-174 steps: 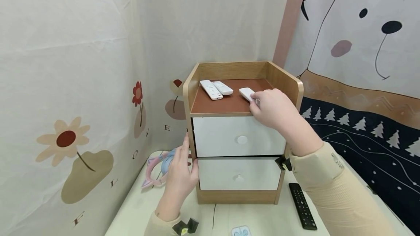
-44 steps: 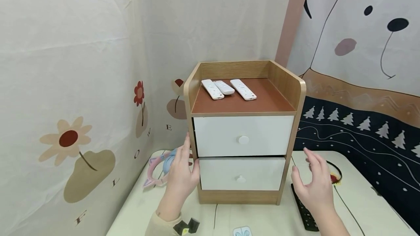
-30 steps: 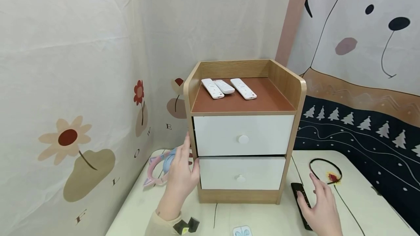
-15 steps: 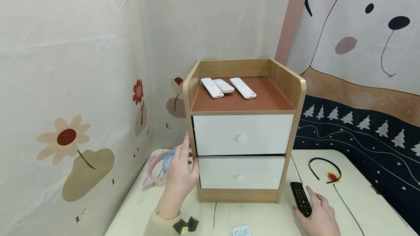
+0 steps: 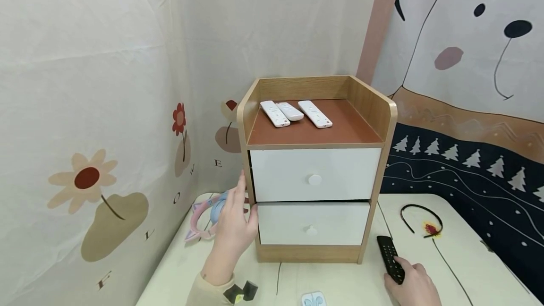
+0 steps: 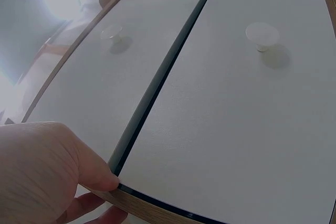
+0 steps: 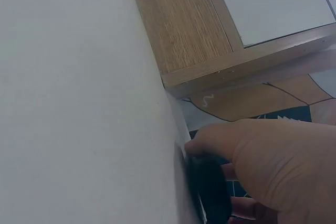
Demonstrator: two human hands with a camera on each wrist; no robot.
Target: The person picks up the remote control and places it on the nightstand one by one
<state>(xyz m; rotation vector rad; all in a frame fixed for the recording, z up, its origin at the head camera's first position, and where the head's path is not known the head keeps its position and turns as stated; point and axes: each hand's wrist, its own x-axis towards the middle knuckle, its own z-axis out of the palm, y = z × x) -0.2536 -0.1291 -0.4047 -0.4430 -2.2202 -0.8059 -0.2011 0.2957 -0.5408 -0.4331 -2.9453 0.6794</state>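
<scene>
My left hand [image 5: 233, 228] rests with straight fingers along the left side of a small wooden cabinet [image 5: 308, 253]. In the left wrist view its thumb [image 6: 97, 171] touches the front edge by the gap between the two white drawers. On the table right of the cabinet, my right hand [image 5: 414, 284] pinches the near end of a black remote control [image 5: 387, 253], thumb on one side and fingers on the other. The right wrist view shows the black remote [image 7: 210, 187] close against the white tabletop, partly hidden by the hand.
Three white remotes, such as the rightmost remote [image 5: 315, 114], lie on the cabinet's brown top shelf [image 5: 352, 129]. A black headband [image 5: 420, 207] with a flower lies at the right. Pink-and-blue cat-ear headphones [image 5: 204, 221] sit left, and an earphone case [image 5: 313, 299] in front.
The right hand has let go of the third white remote on the shelf, come down to the table and taken hold of the black remote. The left hand has stayed against the cabinet.
</scene>
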